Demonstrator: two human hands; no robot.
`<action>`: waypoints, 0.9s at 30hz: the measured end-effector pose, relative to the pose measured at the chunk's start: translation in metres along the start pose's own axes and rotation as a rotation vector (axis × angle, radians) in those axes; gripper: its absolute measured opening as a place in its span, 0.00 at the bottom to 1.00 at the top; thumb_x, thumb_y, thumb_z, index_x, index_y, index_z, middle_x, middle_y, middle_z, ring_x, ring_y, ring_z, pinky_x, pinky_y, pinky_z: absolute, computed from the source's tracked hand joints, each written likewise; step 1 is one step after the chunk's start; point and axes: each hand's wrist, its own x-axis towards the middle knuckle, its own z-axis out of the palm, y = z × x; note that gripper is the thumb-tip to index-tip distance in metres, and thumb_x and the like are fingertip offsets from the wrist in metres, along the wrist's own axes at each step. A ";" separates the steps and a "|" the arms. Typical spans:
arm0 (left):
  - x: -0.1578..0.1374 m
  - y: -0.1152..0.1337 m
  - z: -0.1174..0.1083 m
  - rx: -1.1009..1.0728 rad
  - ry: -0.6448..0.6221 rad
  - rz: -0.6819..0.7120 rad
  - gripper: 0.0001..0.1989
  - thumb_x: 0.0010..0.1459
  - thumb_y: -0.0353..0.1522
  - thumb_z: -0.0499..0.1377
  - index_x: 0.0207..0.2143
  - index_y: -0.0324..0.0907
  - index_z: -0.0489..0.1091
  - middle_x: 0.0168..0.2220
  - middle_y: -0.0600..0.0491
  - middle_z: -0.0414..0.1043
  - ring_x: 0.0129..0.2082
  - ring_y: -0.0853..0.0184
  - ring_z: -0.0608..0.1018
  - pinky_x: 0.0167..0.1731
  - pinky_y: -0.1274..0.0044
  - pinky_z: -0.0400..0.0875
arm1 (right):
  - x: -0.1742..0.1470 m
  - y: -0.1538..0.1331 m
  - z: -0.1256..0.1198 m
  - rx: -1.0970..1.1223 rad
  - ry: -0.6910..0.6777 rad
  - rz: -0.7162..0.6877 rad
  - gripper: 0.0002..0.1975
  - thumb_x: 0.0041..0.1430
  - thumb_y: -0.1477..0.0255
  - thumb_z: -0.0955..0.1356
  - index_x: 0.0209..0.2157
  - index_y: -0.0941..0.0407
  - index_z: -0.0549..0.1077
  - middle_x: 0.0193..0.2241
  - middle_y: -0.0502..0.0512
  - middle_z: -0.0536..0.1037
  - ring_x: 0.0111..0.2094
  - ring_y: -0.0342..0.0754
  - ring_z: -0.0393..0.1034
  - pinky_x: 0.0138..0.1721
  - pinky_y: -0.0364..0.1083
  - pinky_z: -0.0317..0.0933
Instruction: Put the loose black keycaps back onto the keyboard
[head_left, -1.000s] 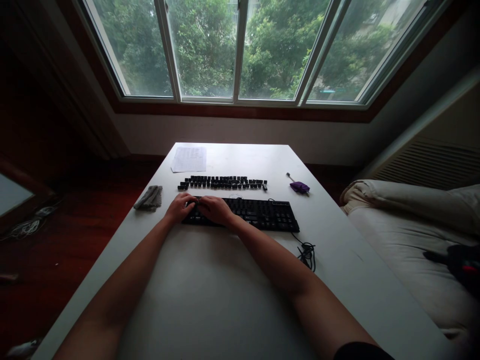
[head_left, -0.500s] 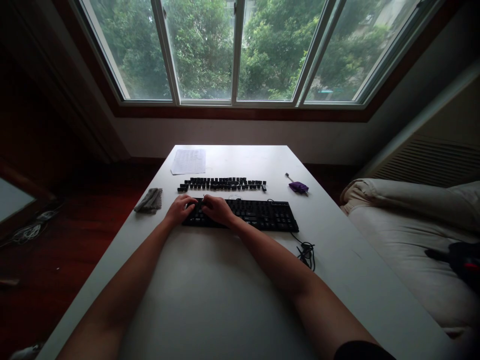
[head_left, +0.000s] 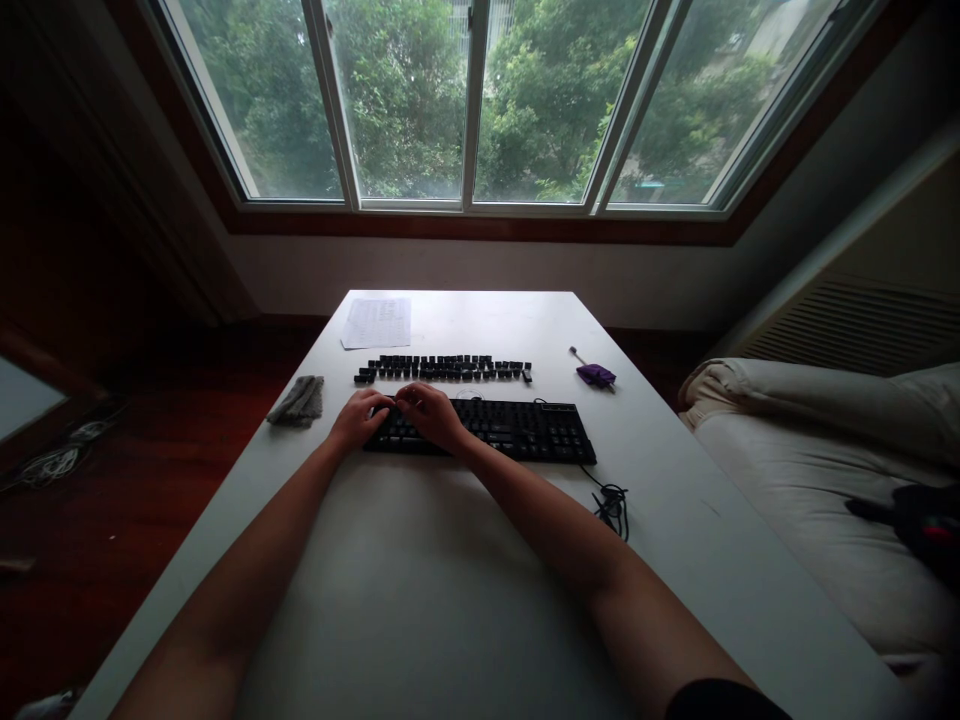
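A black computer keyboard (head_left: 517, 425) lies across the white table in front of me. My left hand (head_left: 361, 418) is at its far left corner, fingers curled over the edge and thumb on the near side, holding it. Close beside it, my right hand (head_left: 431, 412) is over the keyboard's left part, fingers bent and drawn together near the left fingertips. Whatever is between those fingers is too small to make out. Behind the keyboard stand rows of loose black keycaps (head_left: 450, 368). Both hands cover the keyboard's left keys.
A grey cloth (head_left: 298, 402) lies at the left and a printed sheet (head_left: 376, 323) at the back left. To the right are a purple cloth item (head_left: 596, 376), a small brush (head_left: 576, 354) and a coiled black cable (head_left: 613, 510). A sofa (head_left: 795, 480) stands beyond the table (head_left: 450, 580).
My right hand has lifted slightly and shifted a little left, toward my left fingertips. My left hand stays at the keyboard's left end.
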 end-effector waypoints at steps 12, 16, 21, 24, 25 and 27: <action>0.000 0.000 -0.001 -0.009 -0.017 -0.006 0.12 0.62 0.35 0.57 0.44 0.49 0.78 0.44 0.50 0.74 0.48 0.58 0.72 0.51 0.64 0.68 | -0.008 0.006 0.004 0.000 0.121 0.087 0.08 0.61 0.66 0.64 0.34 0.55 0.72 0.29 0.50 0.75 0.30 0.43 0.67 0.33 0.42 0.62; 0.000 0.001 -0.001 -0.004 -0.012 -0.008 0.11 0.62 0.35 0.57 0.44 0.48 0.78 0.43 0.50 0.74 0.48 0.58 0.72 0.51 0.64 0.68 | -0.009 0.008 0.002 0.038 0.183 0.171 0.09 0.62 0.65 0.63 0.33 0.55 0.70 0.30 0.51 0.75 0.28 0.43 0.68 0.33 0.42 0.64; 0.000 0.009 -0.004 -0.020 -0.013 0.005 0.11 0.61 0.36 0.58 0.43 0.48 0.78 0.44 0.50 0.74 0.48 0.58 0.72 0.52 0.64 0.68 | -0.009 0.011 0.000 0.183 0.222 0.217 0.11 0.64 0.61 0.62 0.35 0.53 0.68 0.31 0.50 0.76 0.27 0.44 0.70 0.31 0.43 0.67; 0.001 0.016 -0.007 -0.051 -0.036 0.042 0.11 0.61 0.37 0.59 0.44 0.49 0.78 0.45 0.50 0.75 0.49 0.58 0.73 0.53 0.64 0.67 | -0.008 0.012 0.001 0.215 0.222 0.193 0.12 0.64 0.60 0.63 0.36 0.53 0.68 0.32 0.51 0.76 0.28 0.45 0.72 0.31 0.44 0.68; 0.002 0.018 -0.007 -0.059 -0.048 0.056 0.12 0.61 0.37 0.59 0.45 0.49 0.78 0.45 0.50 0.75 0.48 0.58 0.73 0.53 0.64 0.67 | -0.008 0.012 0.002 0.214 0.222 0.192 0.12 0.64 0.60 0.63 0.36 0.53 0.68 0.32 0.51 0.76 0.28 0.44 0.72 0.32 0.44 0.68; 0.002 0.022 -0.008 -0.069 -0.077 0.081 0.12 0.60 0.37 0.60 0.46 0.49 0.77 0.44 0.50 0.76 0.47 0.58 0.73 0.53 0.64 0.67 | -0.008 0.012 0.002 0.204 0.222 0.194 0.12 0.65 0.59 0.63 0.36 0.53 0.68 0.33 0.51 0.77 0.28 0.44 0.73 0.32 0.44 0.68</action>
